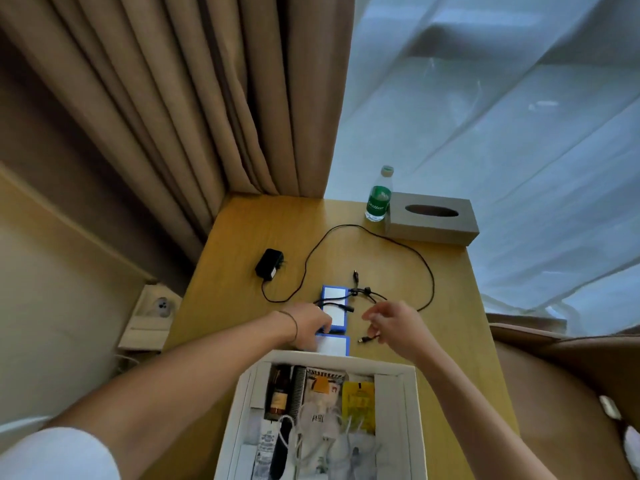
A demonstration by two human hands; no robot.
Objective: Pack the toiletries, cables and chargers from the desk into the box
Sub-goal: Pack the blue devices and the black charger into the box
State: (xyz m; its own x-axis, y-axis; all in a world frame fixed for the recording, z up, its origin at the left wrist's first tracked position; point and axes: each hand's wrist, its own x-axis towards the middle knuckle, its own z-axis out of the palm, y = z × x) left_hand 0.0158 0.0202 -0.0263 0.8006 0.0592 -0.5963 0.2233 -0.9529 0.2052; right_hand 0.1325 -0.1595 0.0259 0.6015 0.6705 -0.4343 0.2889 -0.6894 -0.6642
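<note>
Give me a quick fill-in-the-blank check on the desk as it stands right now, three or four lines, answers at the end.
1. The water bottle stands right beside the grey ____ box.
2. The black power adapter lies on the ____, not yet packed.
3. The left hand grips a blue-edged ____ pack.
4. The small dark bottle already lies inside the white ____.

Missing words: tissue; desk; battery; box

black charger [269,264] + long looped cable [377,233]: loose on desk [242,237] | 2 blue-white packs [334,308]: flat, just beyond box | white box [412,410]: open, holding toiletries, white cables
</note>
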